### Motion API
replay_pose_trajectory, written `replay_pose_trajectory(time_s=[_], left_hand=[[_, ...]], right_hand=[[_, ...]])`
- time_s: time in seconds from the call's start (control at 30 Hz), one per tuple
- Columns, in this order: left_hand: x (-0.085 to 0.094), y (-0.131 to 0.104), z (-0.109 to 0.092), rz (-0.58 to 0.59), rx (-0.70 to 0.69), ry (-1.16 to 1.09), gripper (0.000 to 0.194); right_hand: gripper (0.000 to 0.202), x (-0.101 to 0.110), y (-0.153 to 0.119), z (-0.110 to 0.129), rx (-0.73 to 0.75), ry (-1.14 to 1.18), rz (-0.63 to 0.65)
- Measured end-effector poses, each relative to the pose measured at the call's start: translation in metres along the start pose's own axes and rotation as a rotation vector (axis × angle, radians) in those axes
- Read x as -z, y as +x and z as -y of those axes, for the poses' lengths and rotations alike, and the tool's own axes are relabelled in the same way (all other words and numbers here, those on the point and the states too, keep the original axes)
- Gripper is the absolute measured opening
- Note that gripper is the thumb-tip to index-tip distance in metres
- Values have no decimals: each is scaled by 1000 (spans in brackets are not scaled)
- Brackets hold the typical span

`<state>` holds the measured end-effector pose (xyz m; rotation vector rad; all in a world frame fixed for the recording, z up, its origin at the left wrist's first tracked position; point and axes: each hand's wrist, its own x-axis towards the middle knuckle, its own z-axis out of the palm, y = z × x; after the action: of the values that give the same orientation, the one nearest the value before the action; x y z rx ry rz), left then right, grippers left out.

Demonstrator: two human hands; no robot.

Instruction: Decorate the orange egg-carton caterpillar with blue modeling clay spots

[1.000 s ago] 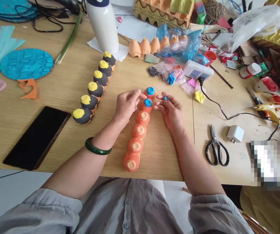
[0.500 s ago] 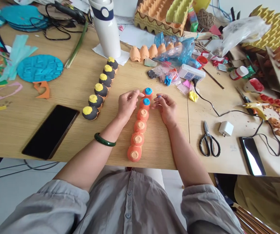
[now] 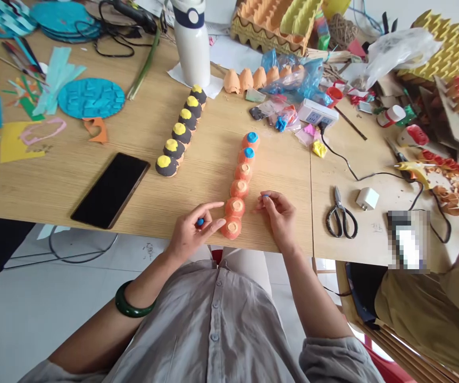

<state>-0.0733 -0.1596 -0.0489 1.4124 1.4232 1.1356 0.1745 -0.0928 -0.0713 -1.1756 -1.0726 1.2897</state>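
Observation:
A strip of orange-painted egg-carton cups [image 3: 239, 189] lies on the wooden table, its two far cups topped with blue clay [image 3: 249, 153]. My left hand [image 3: 191, 229] is at the near end of the strip, thumb and index finger stretched toward the nearest cups, with a blue clay ball [image 3: 200, 222] held against its curled fingers. Right of the strip, my right hand [image 3: 279, 215] pinches a small bit of blue clay [image 3: 265, 196] between thumb and fingers. Left of these stands a black strip of cups [image 3: 181, 133] with yellow tops.
A black tablet [image 3: 110, 190] lies at the left, scissors [image 3: 341, 215] and a white charger [image 3: 367, 198] at the right. Behind are a white bottle [image 3: 192, 50], unpainted cups [image 3: 246, 79], clay packets and a power strip [image 3: 317, 113]. A person's sleeve shows at the right edge.
Both hands have moved nearer to the table's front edge, away from the blue-topped cups. My left hand has opened out, showing the blue ball. The view has shifted.

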Motion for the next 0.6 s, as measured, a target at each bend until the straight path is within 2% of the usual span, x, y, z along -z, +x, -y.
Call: replay_pose_trajectory(time_s=[0.1, 0.17, 0.3, 0.37, 0.47, 0.6], left_hand=[[-6, 22, -1, 16, -23, 63, 33], [-11, 51, -2, -30, -54, 54, 34], [-24, 110, -4, -122, 4, -70, 24], [-32, 130, -4, -108, 4, -119, 21], [-42, 143, -2, -63, -10, -153, 22], [-46, 144, 7, -21, -28, -175, 27]], right_hand=[[49, 1, 1, 1, 4, 2, -22], [51, -2, 11, 4, 16, 10, -47], [52, -13, 33, 11, 49, -12, -73], [49, -18, 40, 13, 70, -61, -74], [42, -25, 49, 15, 135, -152, -64], [31, -34, 60, 18, 204, -217, -6]])
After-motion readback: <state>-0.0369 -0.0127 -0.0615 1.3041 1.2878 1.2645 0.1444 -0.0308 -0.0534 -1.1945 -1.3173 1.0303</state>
